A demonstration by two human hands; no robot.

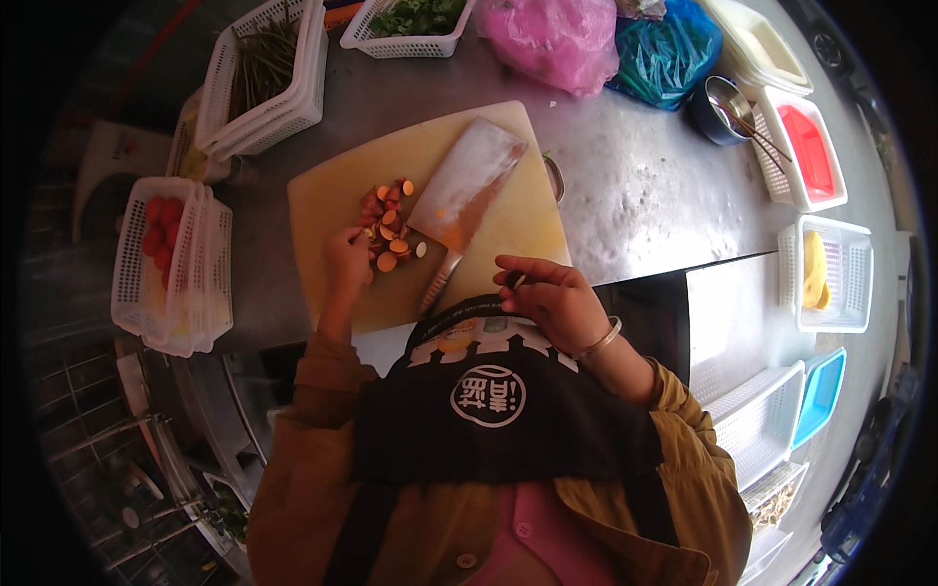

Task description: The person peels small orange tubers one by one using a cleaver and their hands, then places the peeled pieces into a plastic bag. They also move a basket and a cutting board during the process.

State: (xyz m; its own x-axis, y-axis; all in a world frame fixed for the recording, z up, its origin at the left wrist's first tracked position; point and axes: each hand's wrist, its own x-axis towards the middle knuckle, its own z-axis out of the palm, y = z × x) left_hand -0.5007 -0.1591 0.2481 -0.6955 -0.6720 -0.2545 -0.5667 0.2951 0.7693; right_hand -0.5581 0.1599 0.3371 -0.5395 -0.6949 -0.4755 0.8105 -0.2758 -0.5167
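Observation:
A pile of small cut pieces with orange flesh and reddish skin, perhaps sweet potato (387,261), lies on the left half of a pale cutting board (359,311). My left hand (350,253) is at the pile's left edge, thumb and fingertips pinched on a small piece. A wide cleaver (469,176) rests flat on the board, right of the pile, its ridged handle towards me. My right hand (546,293) is raised over the board's near right corner, in front of my apron, with a small dark piece between its fingers.
Tomatoes fill a white basket (124,293) at left; long green stalks fill stacked baskets (311,88) behind. Leafy greens, a pink plastic bag (549,44) and a blue bag (670,51) stand at the back. A metal pot (714,113) with chopsticks and more baskets (843,322) line the right.

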